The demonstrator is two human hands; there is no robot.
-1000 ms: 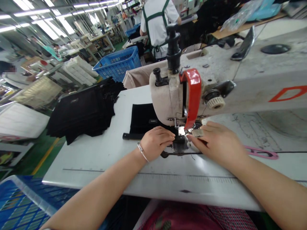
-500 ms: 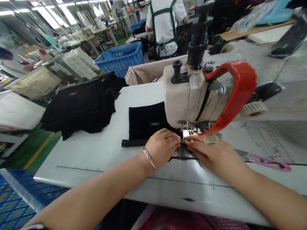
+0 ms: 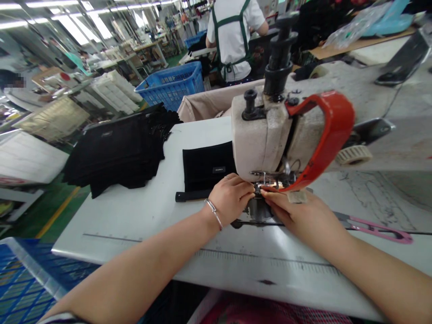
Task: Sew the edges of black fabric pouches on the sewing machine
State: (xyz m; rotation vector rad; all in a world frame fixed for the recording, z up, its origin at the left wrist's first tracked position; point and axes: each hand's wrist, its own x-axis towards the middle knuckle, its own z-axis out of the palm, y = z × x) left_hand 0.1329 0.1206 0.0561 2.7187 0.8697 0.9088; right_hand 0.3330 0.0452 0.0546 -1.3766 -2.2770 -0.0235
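A black fabric piece (image 3: 202, 166) with a small label lies flat on the table, partly under the head of a sewing machine (image 3: 256, 135). Along its near edge runs a folded black strip (image 3: 192, 195). My left hand (image 3: 231, 198), a bracelet at its wrist, presses its closed fingers on this edge, just left of the presser foot. My right hand (image 3: 297, 207) pinches the edge at the foot from the other side. The fingertips of both hands almost meet there. Fingers and machine head hide the fabric's right part.
A pile of black fabric pieces (image 3: 118, 150) lies on the table's left. Pink-handled scissors (image 3: 381, 229) rest right of my right hand. A red curved guard (image 3: 337, 121) juts from the machine. Blue baskets (image 3: 172, 85) and a person in an apron (image 3: 232, 40) are beyond.
The fabric and its strip have slid a little away from me under the machine. Both hands have moved slightly forward with it, keeping their hold.
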